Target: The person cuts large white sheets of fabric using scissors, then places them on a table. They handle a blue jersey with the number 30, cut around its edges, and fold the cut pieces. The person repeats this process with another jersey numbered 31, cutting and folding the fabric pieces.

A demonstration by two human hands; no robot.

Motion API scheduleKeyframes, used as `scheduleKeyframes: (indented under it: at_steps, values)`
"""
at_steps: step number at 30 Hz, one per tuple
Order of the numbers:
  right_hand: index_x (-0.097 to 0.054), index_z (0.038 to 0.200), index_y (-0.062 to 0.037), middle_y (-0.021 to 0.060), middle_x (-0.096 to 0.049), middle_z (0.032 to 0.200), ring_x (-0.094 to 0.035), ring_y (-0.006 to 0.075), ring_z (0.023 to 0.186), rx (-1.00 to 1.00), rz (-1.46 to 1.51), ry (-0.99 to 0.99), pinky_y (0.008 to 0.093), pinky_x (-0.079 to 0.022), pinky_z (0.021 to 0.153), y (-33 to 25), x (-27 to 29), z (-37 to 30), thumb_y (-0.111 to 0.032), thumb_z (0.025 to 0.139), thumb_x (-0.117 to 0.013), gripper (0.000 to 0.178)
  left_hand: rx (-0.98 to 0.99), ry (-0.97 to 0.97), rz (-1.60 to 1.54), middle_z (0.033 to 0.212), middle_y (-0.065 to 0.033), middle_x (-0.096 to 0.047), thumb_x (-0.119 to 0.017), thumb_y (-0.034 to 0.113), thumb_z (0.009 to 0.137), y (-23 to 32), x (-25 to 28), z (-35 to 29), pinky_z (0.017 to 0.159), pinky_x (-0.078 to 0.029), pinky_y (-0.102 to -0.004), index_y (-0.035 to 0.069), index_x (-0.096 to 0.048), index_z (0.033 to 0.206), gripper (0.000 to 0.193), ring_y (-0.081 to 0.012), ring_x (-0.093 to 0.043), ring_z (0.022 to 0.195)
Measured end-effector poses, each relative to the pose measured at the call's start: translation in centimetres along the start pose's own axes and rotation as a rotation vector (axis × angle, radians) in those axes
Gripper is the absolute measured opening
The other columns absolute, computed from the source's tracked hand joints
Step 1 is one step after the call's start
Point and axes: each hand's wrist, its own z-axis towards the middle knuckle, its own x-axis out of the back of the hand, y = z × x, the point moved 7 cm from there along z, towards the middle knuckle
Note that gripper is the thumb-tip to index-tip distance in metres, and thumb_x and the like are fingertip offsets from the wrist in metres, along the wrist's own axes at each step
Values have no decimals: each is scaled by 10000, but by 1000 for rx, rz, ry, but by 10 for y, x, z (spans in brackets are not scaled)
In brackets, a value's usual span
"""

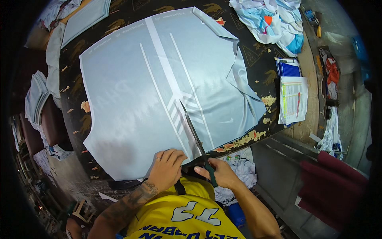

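A large grey-blue fabric panel (123, 99) with white stripes lies spread over the table, its right side rumpled and its upper right edge folded over. My right hand (223, 173) is closed round the dark handles of a long pair of scissors (194, 131). The blades lie along the central stripe and point away from me, with white showing in the slit beside them. Left of the scissors, my left hand (166, 169) has its fingers curled on the panel's near edge, gripping the cloth. The fingertips are partly hidden.
The dark patterned tabletop (258, 51) is chipped along its edges. Crumpled white and blue cloth (274, 24) lies at the far right, near papers (293, 99) on a clipboard. Folded grey panels (85, 20) sit far left. Maroon cloth (332, 191) hangs at right; white scraps (240, 169) lie below.
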Motion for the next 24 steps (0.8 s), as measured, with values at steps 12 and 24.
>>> scheduleKeyframes:
  at_steps: [12,24]
  values:
    - [-714,788,-8,42,-596,653,-543,154,651,-51,-30,-67,340,-457,620,-80,11,49,-673,819,-862,682,1,-75,-174,1309,-84,-605,-663,49,868,-40,35,28,1140,-393,-470,41,-671,1187,320,-290,-515,1351]
    - [-719,856,-38,-19,-556,636,-550,92,613,75,-8,-17,278,-412,546,-184,27,109,-621,851,-877,604,-3,-183,-287,1318,-41,-631,-652,76,930,-52,43,36,1093,-463,-431,77,-711,1150,228,-250,-527,1345]
